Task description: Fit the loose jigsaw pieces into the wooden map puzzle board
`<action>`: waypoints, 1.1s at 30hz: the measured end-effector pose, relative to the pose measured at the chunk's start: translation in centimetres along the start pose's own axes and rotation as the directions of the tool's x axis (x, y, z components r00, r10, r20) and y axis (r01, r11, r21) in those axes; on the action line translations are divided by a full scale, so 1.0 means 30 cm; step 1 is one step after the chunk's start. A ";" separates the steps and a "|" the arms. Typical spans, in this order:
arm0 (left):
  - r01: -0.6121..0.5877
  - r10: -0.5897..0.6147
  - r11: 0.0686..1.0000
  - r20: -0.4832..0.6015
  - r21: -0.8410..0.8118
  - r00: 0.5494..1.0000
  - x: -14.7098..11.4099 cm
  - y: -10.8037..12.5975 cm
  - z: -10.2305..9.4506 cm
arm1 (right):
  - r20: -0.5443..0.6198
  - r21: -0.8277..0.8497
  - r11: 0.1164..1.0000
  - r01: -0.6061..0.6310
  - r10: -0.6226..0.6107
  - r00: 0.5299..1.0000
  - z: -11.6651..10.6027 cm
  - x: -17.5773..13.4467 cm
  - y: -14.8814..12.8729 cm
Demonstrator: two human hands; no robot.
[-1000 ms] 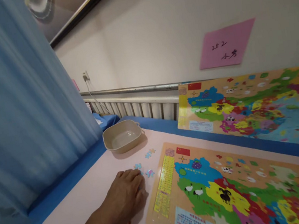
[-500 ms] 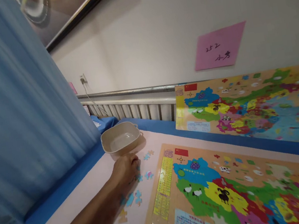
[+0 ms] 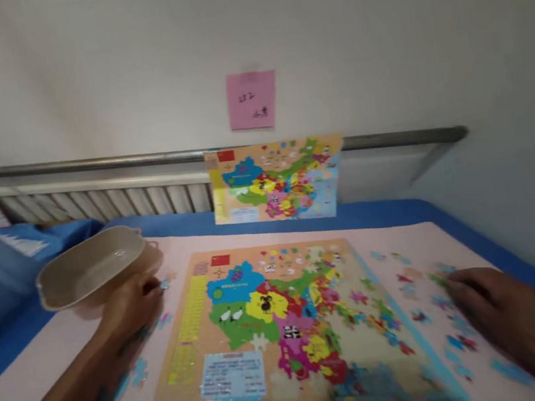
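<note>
Left hand (image 3: 129,305) pinches a small blue piece (image 3: 164,283) beside the beige bowl (image 3: 91,266) near the desk's left edge; right hand (image 3: 502,309) rests loosely curled, holding nothing, on scattered pieces (image 3: 449,341) by the right edge.

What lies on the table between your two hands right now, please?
In the head view, the map puzzle board lies flat between the left hand and the right hand, with loose puzzle pieces scattered beside its right edge.

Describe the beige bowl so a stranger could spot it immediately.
Start at the pink table mat, then go to its far-left corner, left of the map puzzle board. The beige bowl sits just beyond the left hand, the only deep, plain-coloured container there.
</note>
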State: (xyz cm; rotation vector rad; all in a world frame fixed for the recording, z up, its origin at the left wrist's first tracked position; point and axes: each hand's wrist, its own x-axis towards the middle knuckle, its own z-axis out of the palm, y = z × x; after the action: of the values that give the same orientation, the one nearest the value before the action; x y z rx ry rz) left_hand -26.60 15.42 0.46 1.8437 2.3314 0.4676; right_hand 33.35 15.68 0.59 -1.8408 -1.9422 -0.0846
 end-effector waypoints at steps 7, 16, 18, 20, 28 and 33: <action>0.044 -0.044 0.993 -0.006 -0.114 0.999 -0.080 0.079 -0.069 | -0.039 0.042 0.999 0.032 -0.030 0.999 0.011 -0.007 -0.005; -0.031 0.278 0.750 0.272 -0.661 0.921 -0.396 0.510 -0.044 | -0.070 0.318 0.892 0.320 -0.315 0.947 -0.105 -0.111 -0.270; 0.029 0.365 0.672 0.364 -0.740 0.857 -0.485 0.623 -0.015 | 0.078 0.503 0.789 0.351 -0.447 0.891 -0.127 -0.174 -0.376; 0.077 0.405 0.651 0.430 -0.755 0.807 -0.549 0.701 0.012 | 0.163 0.674 0.658 0.336 -0.576 0.801 -0.126 -0.239 -0.453; 0.188 0.354 0.589 0.460 -0.786 0.814 -0.623 0.780 0.113 | 0.357 0.851 0.519 -0.085 -0.451 0.818 -0.092 -0.343 -0.478; 0.227 0.362 0.468 0.420 -0.854 0.832 -0.594 0.814 0.130 | 0.418 0.828 0.545 -0.135 -0.439 0.795 -0.118 -0.309 -0.458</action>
State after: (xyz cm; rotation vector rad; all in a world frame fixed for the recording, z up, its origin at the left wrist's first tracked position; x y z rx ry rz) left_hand 1.46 3.80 3.06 1.2521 1.1676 0.8171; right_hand 21.16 4.40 4.01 -1.0381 -1.9491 1.3078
